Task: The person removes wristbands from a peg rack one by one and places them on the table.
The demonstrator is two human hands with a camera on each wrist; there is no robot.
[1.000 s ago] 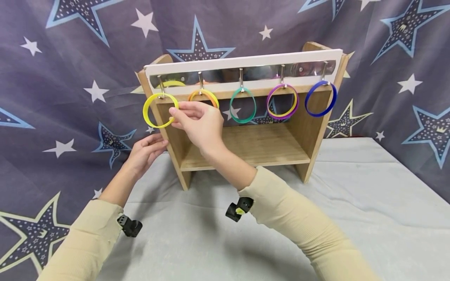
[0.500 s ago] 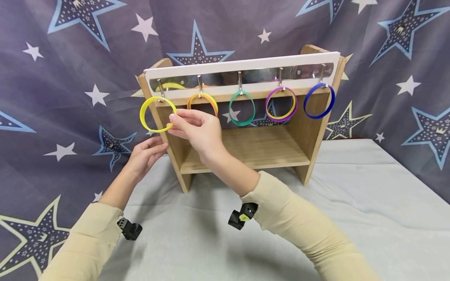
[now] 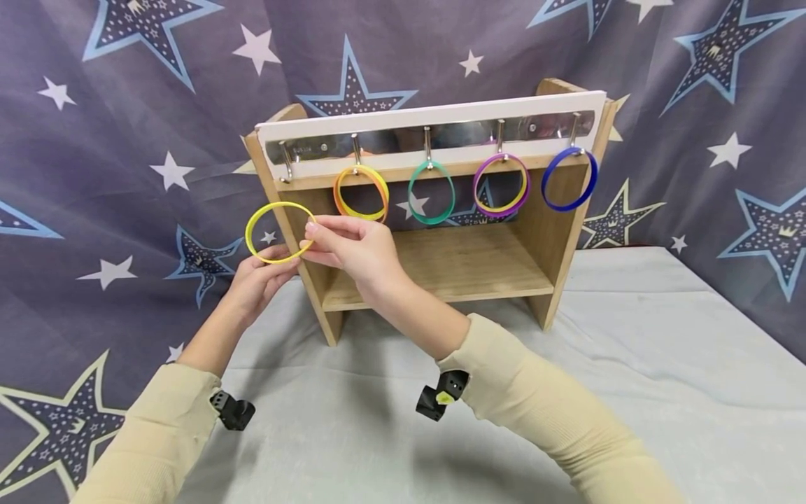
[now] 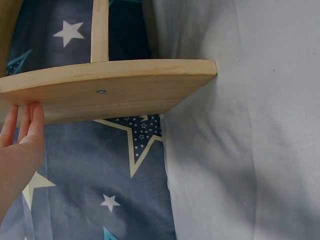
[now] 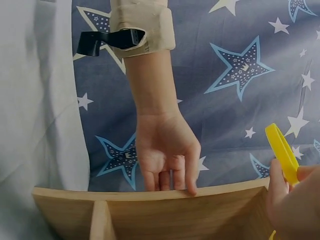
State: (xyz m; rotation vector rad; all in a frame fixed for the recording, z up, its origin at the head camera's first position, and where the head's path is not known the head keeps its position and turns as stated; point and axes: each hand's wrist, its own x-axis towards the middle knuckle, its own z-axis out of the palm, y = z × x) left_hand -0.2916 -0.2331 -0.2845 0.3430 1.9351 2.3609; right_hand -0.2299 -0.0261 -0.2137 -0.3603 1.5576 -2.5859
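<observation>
My right hand (image 3: 362, 255) pinches a thin yellow wristband (image 3: 250, 229) by its right side, between thumb and fingers. The wristband is off the leftmost hook (image 3: 286, 164), just below it and apart from it. In the right wrist view the same band stands edge-on above the right hand (image 5: 300, 200). My left hand (image 3: 255, 283) rests with straight fingertips against the outer left side of the wooden shelf (image 3: 472, 262). That contact also shows in the left wrist view, where the hand (image 4: 22, 155) touches the side panel (image 4: 130, 95).
Other hooks carry orange and yellow bands (image 3: 336, 192), a teal band (image 3: 451, 196), purple and yellow bands (image 3: 476, 185) and a blue band (image 3: 594, 178). A white hook board (image 3: 434, 108) spans the shelf top. Behind hangs a starry curtain (image 3: 390, 49); grey cloth (image 3: 630, 350) covers the table.
The yellow wristband has come off the leftmost hook and moved down, slightly left, in my right hand, tilting flatter. My left hand stays against the shelf side.
</observation>
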